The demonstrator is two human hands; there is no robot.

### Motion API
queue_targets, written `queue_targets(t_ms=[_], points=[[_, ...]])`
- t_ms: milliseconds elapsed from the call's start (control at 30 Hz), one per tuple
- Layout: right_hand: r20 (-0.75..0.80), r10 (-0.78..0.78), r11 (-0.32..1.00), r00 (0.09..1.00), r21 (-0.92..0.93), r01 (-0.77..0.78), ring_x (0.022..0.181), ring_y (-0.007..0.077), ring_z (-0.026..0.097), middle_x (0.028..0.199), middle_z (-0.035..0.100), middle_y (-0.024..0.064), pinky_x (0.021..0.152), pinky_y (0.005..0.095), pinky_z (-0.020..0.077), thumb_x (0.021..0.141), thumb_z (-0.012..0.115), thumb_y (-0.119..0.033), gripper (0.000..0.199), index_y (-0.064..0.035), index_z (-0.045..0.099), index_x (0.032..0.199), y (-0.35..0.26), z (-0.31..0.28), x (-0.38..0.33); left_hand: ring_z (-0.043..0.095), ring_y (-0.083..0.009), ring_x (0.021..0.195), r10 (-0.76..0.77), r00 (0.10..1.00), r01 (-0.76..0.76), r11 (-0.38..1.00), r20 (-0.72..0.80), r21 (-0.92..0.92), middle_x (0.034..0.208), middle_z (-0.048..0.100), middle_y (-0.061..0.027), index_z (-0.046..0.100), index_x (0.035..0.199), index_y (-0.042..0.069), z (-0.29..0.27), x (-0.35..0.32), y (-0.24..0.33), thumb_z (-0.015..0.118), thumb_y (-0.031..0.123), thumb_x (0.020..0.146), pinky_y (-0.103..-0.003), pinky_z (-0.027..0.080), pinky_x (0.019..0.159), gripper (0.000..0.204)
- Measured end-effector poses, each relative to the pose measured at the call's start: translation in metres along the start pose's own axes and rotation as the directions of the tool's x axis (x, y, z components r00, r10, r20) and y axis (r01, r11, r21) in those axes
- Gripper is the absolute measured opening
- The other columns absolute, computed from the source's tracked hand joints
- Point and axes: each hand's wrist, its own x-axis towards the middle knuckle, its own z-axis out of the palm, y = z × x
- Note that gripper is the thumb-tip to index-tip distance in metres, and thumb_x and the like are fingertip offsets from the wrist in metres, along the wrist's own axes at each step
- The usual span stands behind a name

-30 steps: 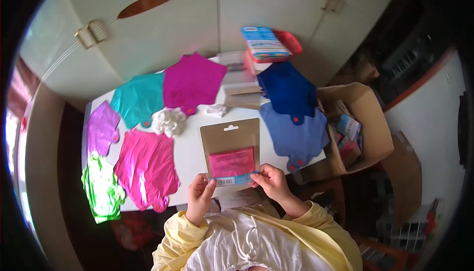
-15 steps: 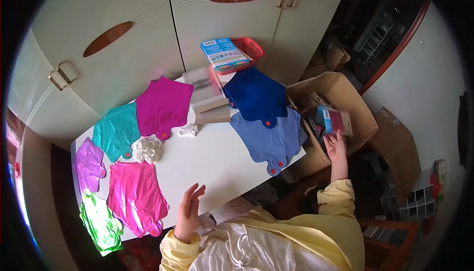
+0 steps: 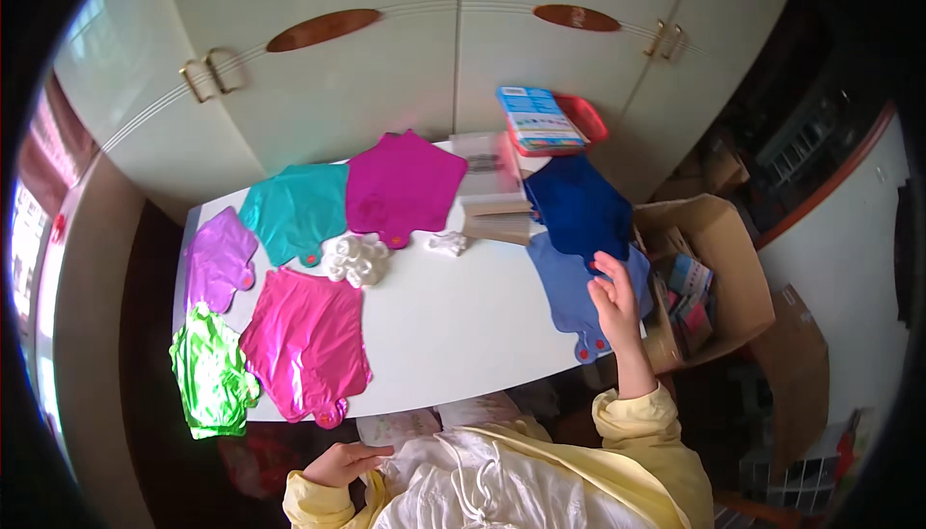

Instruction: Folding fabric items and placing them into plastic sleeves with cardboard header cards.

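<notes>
My right hand (image 3: pixel 613 299) hovers with fingers apart and nothing in it, over the light blue foil balloon (image 3: pixel 571 290) at the right end of the white table (image 3: pixel 453 317). A dark blue foil balloon (image 3: pixel 577 207) lies just behind it. My left hand (image 3: pixel 340 462) rests below the table's near edge, by my lap, holding nothing that I can see. Flat foil balloons cover the left half: hot pink (image 3: pixel 307 342), green (image 3: pixel 210 375), lilac (image 3: pixel 218 259), teal (image 3: pixel 293 213) and magenta (image 3: pixel 401 188).
An open cardboard box (image 3: pixel 716 240) with small packets stands right of the table. A red tray (image 3: pixel 583 120) with a blue packet (image 3: pixel 536 118) sits at the back, next to stacked card packs (image 3: pixel 494 203). White crumpled bits (image 3: pixel 355 259) lie mid-table. Cupboard doors (image 3: pixel 386 56) stand behind.
The brown card pack with a pink balloon that I held in both hands is gone from the table. My right hand went to the box and came back over the light blue balloon. My left hand dropped to my lap.
</notes>
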Motion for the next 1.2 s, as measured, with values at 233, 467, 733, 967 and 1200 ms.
queue_targets(t_ms=[233,467,733,967,1200], points=[[0.361,-0.211,0.924,0.908,-0.228,0.305,0.106,0.0251,0.054,0.114,0.056,0.0117,0.086,0.0331,0.0445,0.08,0.062,-0.01,0.034,-0.0019,0.056,0.112,-0.062,0.062,0.051,0.063,-0.0325,0.087,-0.345,0.694,0.638,0.7,-0.632,0.319,0.095,0.066,-0.0119,0.065,0.1,0.01,-0.001,-0.057,-0.27,0.045,0.03,0.091,-0.039,0.049,0.077,0.03],[0.524,-0.285,0.796,0.803,-0.337,0.503,0.101,0.026,0.056,0.111,0.058,0.0125,0.082,0.0306,0.0464,0.078,0.064,-0.009,0.036,-0.0008,0.056,0.112,-0.067,0.092,0.065,0.061,-0.0343,0.089,-0.78,0.145,0.972,0.228,-0.609,-0.061,0.101,0.064,-0.0163,0.066,0.096,0.01,-0.016,-0.102,-0.396,0.047,0.032,0.087,-0.042,0.049,0.076,0.03],[0.657,-0.147,0.884,0.739,-0.247,0.396,0.101,0.0296,0.057,0.11,0.058,0.0144,0.086,0.0352,0.0456,0.079,0.063,-0.017,0.035,-0.0013,0.057,0.11,-0.093,0.158,0.026,0.061,-0.0319,0.09,-0.78,0.302,0.92,0.389,-0.547,-0.046,0.103,0.064,-0.0153,0.064,0.099,0.008,-0.014,-0.095,-0.413,0.053,0.028,0.084,-0.041,0.049,0.076,0.028],[0.792,-0.373,0.821,0.484,0.037,0.57,0.102,0.0279,0.055,0.109,0.059,0.0131,0.089,0.0371,0.0441,0.08,0.063,-0.019,0.036,-0.0023,0.058,0.111,-0.098,0.254,-0.042,0.061,-0.0298,0.092,-0.652,0.518,0.809,0.584,-0.554,0.069,0.104,0.063,-0.0145,0.063,0.102,0.006,-0.011,-0.101,-0.408,0.058,0.024,0.08,-0.04,0.05,0.075,0.029],[0.784,-0.495,0.719,0.375,0.128,0.683,0.102,0.0261,0.055,0.107,0.059,0.0107,0.089,0.0378,0.0427,0.078,0.064,-0.021,0.037,-0.002,0.058,0.109,-0.11,0.306,-0.066,0.061,-0.0277,0.093,-0.507,0.561,0.665,0.747,-0.654,-0.007,0.106,0.062,-0.0137,0.062,0.105,0.004,-0.006,-0.108,-0.399,0.063,0.021,0.077,-0.039,0.05,0.075,0.033]])
